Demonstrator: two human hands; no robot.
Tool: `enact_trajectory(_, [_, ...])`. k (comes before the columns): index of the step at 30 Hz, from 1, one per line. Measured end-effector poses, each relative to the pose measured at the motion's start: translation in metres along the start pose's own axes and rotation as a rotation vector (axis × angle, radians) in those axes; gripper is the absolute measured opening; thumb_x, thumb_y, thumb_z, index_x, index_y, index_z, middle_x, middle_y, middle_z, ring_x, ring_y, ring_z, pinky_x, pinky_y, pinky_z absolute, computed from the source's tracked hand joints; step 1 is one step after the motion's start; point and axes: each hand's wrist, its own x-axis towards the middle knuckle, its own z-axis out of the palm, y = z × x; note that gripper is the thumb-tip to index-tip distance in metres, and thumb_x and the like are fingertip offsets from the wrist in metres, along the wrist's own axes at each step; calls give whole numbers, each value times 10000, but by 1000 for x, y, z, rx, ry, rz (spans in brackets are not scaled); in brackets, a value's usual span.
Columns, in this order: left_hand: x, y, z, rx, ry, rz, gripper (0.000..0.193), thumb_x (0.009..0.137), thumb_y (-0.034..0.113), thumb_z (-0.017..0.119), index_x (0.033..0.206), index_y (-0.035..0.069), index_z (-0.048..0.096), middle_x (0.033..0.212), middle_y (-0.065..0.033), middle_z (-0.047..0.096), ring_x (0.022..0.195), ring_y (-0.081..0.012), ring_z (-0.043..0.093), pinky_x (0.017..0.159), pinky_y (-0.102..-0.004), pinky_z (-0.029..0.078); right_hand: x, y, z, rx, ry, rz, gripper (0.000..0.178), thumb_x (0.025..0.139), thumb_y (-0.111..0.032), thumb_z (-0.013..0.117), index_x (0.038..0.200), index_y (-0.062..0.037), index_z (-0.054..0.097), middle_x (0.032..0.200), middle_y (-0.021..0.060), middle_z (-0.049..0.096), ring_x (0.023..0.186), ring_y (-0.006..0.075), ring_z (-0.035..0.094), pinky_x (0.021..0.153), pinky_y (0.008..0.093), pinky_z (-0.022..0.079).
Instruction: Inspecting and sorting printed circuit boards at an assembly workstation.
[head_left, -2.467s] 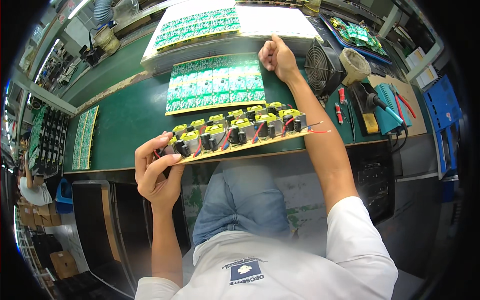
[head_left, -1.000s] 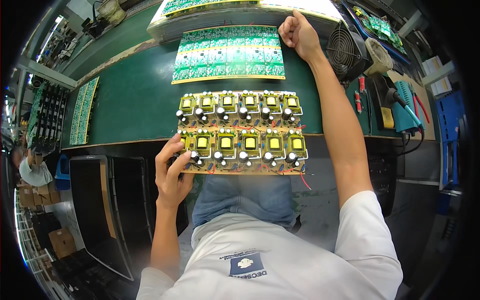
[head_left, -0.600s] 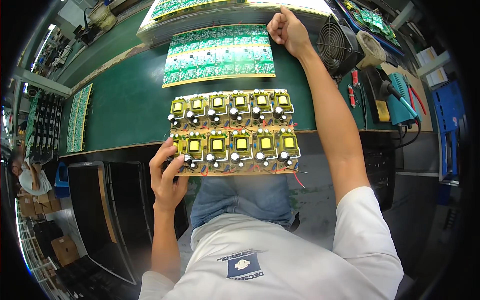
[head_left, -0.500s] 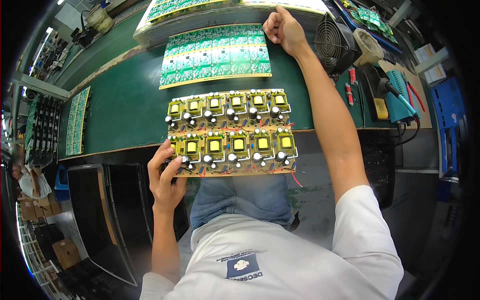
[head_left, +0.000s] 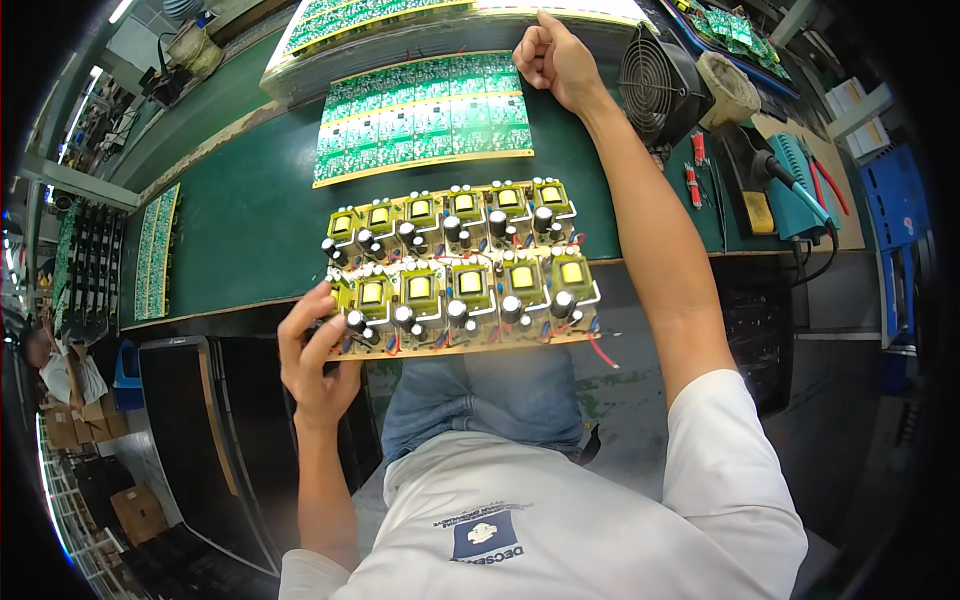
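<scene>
A panel of circuit boards [head_left: 470, 283], with two rows of yellow transformers, white-topped capacitors and red wires, is held over the front edge of the bench. My left hand [head_left: 320, 365] grips its left end, fingertips on top. Beyond it a green circuit board panel [head_left: 420, 122], solder side up, leans or lies at the foot of a bright-topped box. Near that panel's far right corner, my right hand [head_left: 560, 68] is raised with fingers curled into a loose fist. Nothing shows in it.
A black fan [head_left: 650, 88] and a beige cup [head_left: 728, 88] stand right of my right arm. A soldering iron [head_left: 798, 188] rests in its stand, near red-handled pliers [head_left: 822, 185]. Another green panel [head_left: 157, 252] stands at left. Black trays [head_left: 190, 430] stand below; a person [head_left: 75, 375] is far left.
The held panel has tilted and its right end has shifted slightly nearer me. My left hand has moved a little left and down. My right hand has drifted slightly left, still curled.
</scene>
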Motion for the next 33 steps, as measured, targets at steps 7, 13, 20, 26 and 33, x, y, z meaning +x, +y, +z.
enact_trajectory(7, [80,-14,-9,-92,102,147,550,708,-52,733,1209,44,526,1035,-131,648,932,-274,626,828,-374,514,-13,-13,2,92,-131,-43,546,1011,-443,360,646,-84,551,687,87,607,507,112,478,442,213,300])
enact_trajectory(13, [127,-35,11,-351,259,-239,589,761,-18,760,1289,56,508,1003,-94,646,858,-150,598,734,-263,493,-17,-23,18,209,-377,-70,594,982,-549,383,796,-52,648,827,110,677,686,150,608,623,234,441])
enact_trajectory(20, [151,-62,42,-446,358,-347,573,814,32,747,1313,50,465,961,-110,637,759,-127,601,682,-206,480,-38,-46,40,443,-420,-20,695,952,-647,357,1049,-23,645,995,117,669,866,153,617,791,261,464])
enact_trajectory(26, [155,-73,57,-513,383,-457,560,853,60,711,1335,35,429,971,-129,628,774,-132,600,682,-207,475,-53,-56,61,328,-100,-23,572,975,-513,439,1158,-6,628,1068,116,670,863,146,614,770,261,457])
enact_trajectory(33, [145,-85,49,-519,355,-513,535,901,120,659,1358,25,399,1010,-161,627,841,-146,596,736,-219,466,-49,-53,71,-23,224,-126,368,969,-322,492,1089,-14,654,980,74,664,802,90,563,702,221,414])
